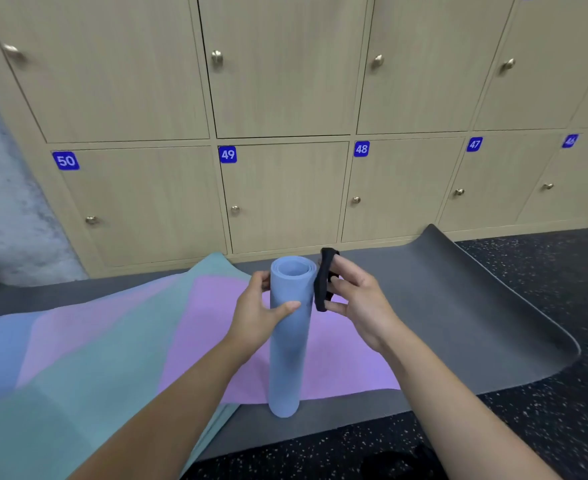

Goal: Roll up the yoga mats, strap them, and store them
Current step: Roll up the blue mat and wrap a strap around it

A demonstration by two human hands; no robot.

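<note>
A rolled light-blue yoga mat (287, 344) stands upright on its end in the middle of the view. My left hand (259, 311) grips its upper part, thumb across the front. My right hand (356, 299) holds a black strap (324, 278) stretched over its fingers, right beside the top of the roll. Under the roll lie flat mats: a purple one (337, 362), a teal one (88, 368) and a dark grey one (458, 306).
A wall of wooden lockers (285, 188) numbered 46 to 50 stands close behind the mats, all doors closed. The floor (562, 427) is black speckled rubber. The grey mat's far right corner curls up against the lockers.
</note>
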